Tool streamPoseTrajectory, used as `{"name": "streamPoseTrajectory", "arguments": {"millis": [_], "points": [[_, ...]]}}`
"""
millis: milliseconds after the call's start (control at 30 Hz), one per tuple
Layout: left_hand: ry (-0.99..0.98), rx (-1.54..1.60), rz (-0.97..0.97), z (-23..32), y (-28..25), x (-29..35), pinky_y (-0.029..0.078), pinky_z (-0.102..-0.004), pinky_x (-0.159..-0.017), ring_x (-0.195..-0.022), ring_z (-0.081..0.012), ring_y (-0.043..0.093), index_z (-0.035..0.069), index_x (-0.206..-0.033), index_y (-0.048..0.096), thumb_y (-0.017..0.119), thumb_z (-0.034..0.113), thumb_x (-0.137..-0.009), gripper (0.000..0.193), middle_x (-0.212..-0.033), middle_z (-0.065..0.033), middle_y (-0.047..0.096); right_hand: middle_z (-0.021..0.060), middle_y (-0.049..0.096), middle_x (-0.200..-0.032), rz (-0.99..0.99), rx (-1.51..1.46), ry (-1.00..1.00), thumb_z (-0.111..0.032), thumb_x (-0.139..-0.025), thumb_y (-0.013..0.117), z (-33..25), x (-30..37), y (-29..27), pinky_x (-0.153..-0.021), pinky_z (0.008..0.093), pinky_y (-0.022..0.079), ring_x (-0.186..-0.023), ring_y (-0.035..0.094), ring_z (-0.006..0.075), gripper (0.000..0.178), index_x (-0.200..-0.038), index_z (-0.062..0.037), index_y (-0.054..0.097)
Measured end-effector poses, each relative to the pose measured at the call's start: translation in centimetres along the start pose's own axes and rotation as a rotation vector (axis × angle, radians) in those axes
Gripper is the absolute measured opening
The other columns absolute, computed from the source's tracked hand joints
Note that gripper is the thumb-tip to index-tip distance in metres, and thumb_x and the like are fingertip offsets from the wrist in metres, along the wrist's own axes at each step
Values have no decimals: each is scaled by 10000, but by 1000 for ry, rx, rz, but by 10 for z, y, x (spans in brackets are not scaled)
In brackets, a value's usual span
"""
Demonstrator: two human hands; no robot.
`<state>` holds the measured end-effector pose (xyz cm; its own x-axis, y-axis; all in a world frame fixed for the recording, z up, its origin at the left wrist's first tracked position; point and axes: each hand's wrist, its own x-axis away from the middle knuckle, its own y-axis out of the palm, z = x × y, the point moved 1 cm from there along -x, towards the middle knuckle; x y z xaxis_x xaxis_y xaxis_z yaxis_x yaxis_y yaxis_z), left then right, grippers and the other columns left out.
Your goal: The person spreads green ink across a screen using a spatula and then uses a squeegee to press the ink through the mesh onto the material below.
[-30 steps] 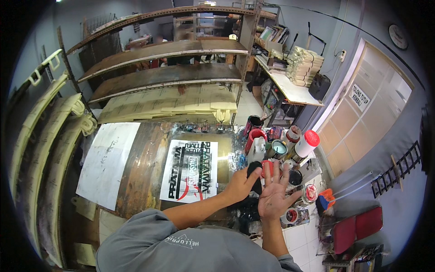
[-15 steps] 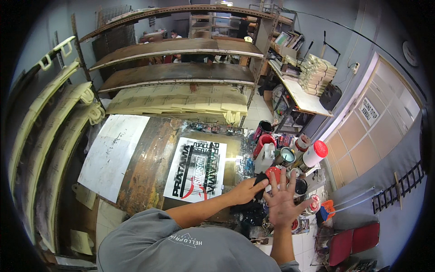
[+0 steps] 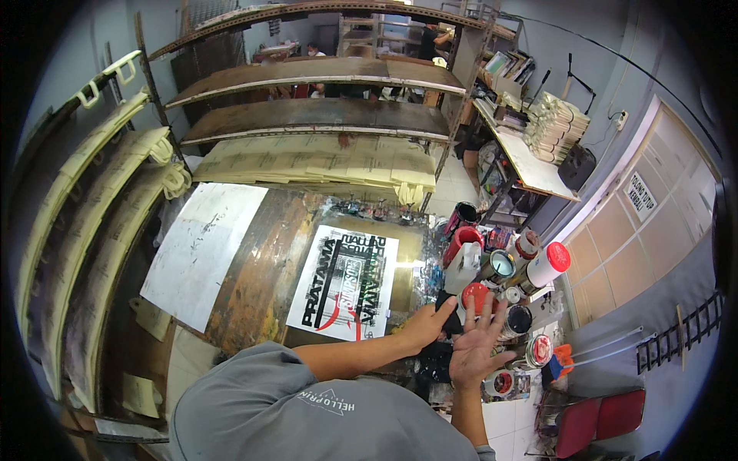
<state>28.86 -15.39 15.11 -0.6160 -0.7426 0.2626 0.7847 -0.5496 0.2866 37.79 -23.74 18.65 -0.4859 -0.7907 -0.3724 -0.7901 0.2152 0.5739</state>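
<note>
My left hand (image 3: pixel 425 327) reaches across to the right and is closed on a black cloth (image 3: pixel 447 305), most of which its fingers hide. Beside it my right hand (image 3: pixel 475 349) is open, palm facing up and fingers spread, with nothing lying on it. Both hands are over the right end of the worktable, in front of a red-topped container (image 3: pixel 477 293) and a white jug (image 3: pixel 463 269). A printed sheet (image 3: pixel 344 284) with black lettering and red strokes lies flat on the table, left of my hands. More dark cloth (image 3: pixel 432 359) is bunched below my left hand.
Paint cans, among them a pale teal one (image 3: pixel 502 264) and a red-smeared one (image 3: pixel 540 351), crowd the right side. A large white sheet (image 3: pixel 204 253) covers the table's left part. Racks of pale bags (image 3: pixel 115 230) stand left; a red chair (image 3: pixel 588 422) is lower right.
The whole view has shifted a little, moving the table and cans rightward. My right hand has come slightly lower, its fingers less stretched. My left hand still grips the black cloth.
</note>
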Motion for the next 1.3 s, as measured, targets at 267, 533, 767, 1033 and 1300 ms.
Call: {"name": "streamPoseTrajectory", "arguments": {"millis": [267, 533, 767, 1033, 1300], "points": [[431, -389, 93, 6, -7, -19, 467, -341, -697, -720, -189, 581, -9, -1015, 660, 369, 542, -1051, 624, -824, -113, 674, 211, 128, -1650, -45, 422, 15, -955, -766, 243, 31, 17, 0, -1169, 489, 225, -1488, 259, 361, 1197, -1606, -155, -48], [307, -632, -262, 20, -14, 5, 495, -433, -725, -794, -339, 651, -10, -1086, 575, 433, 495, -1042, 526, -830, -209, 647, 236, 347, -1542, -13, 196, 429, -924, -808, 237, -28, -10, -25, -944, 379, 467, -1011, 646, 301, 1118, -1609, -199, -48], [675, -894, 27, 15, 0, 4, 493, -535, -746, -856, -472, 644, -18, -1119, 589, 521, 453, -1004, 489, -901, -290, 658, 230, 404, -1469, 86, -655, 569, -820, -888, 335, -35, 6, -23, -1064, 535, 347, -1241, 510, 368, 975, -1548, -110, 235], [505, -526, 203, 22, 6, 10, 511, -384, -639, -689, -298, 656, -29, -1049, 648, 523, 501, -1008, 545, -796, -168, 680, 218, 80, -1648, -95, 331, 61, -944, -772, 264, -8, 35, 9, -1216, 509, 67, -1522, 126, 343, 1211, -1596, -132, -91], [432, -449, -125, 20, 9, 7, 501, -337, -783, -829, -190, 628, -49, -1047, 648, 402, 528, -1053, 627, -868, -81, 683, 244, 216, -1611, -446, 1396, -157, -892, -787, 344, -20, 44, -10, -1109, 734, -58, -1480, 187, 469, 1249, -1562, 38, 40]]}}
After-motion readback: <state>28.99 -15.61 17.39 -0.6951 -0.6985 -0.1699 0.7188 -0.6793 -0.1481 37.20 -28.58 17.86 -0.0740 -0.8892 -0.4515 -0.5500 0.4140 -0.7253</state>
